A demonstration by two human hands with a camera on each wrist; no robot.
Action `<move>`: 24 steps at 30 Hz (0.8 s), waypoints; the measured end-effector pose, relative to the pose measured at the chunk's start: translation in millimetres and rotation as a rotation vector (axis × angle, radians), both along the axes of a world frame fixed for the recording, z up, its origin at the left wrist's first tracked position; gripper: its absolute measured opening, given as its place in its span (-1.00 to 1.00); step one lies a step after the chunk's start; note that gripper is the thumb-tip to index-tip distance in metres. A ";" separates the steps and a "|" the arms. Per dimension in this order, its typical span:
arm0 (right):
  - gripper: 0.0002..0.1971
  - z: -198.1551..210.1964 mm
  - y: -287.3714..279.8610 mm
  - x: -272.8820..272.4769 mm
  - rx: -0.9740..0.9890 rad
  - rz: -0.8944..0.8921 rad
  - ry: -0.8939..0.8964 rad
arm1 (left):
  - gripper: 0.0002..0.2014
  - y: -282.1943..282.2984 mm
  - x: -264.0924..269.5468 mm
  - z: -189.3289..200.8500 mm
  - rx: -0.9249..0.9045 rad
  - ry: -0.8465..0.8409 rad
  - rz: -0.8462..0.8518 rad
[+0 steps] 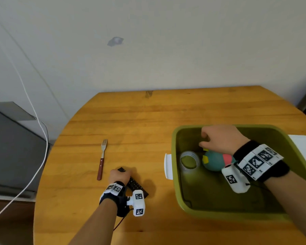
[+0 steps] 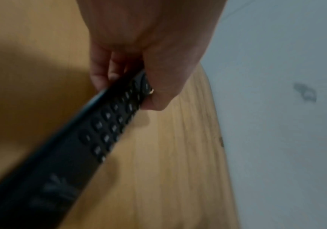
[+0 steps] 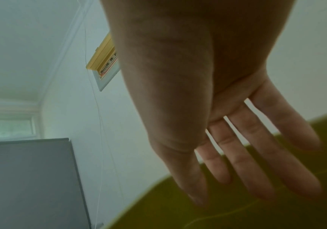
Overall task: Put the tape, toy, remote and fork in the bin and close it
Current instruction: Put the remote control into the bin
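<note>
1. Bin: the olive-green tub sits open at the right of the wooden table, and the clear tape roll and the teal toy already lie inside it.
2. Your left hand has its fingers curled round the black remote, gripping one end near the table's front edge.
3. Your right hand hangs over the bin with fingers straight and relaxed, holding nothing.
4. The step in hand looks like the remote's transfer; next, carry it right, clear the bin's near wall and lay it down beside the toy.
5. The fork lies on the table left of the remote, untouched.
6. A white lid, seemingly the bin's, shows past its right rim.
</note>
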State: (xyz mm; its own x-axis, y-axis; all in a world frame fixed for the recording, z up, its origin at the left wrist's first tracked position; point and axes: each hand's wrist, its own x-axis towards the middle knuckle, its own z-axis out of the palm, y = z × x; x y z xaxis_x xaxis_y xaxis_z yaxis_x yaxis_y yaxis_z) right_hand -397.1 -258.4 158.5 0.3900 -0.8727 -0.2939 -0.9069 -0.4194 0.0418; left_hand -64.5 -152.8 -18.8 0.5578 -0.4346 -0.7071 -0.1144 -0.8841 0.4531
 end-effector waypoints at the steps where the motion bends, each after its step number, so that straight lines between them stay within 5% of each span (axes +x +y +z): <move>1: -0.69 1.2 1.1 2.5 -0.003 -0.014 -0.045 | -0.68 -0.4 1.5 6.0 -0.059 0.055 0.047; 7: -0.79 9.9 7.3 19.0 -0.063 -0.080 -0.315 | -0.78 -21.5 0.2 87.4 -0.539 0.275 0.183; 15: -0.78 32.6 17.5 38.3 -0.175 -0.103 -0.586 | -0.59 -57.8 -57.6 218.2 -0.886 0.410 -0.109; 20: -0.70 58.6 27.8 37.4 0.188 -0.180 -1.204 | -0.55 -66.5 -117.6 245.6 -1.004 0.378 -0.218; 24: -0.62 69.4 31.0 20.1 0.297 -0.162 -1.268 | -0.55 -68.0 -161.8 249.3 -1.033 0.347 -0.244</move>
State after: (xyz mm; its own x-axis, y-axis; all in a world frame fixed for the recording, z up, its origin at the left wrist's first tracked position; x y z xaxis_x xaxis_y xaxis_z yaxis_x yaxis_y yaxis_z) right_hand -377.0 -227.4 227.9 0.4327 -0.9015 0.0095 -0.2882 -0.1483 -0.9460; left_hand -226.3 -220.9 230.5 0.2196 -0.9746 -0.0439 0.0422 -0.0355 0.9985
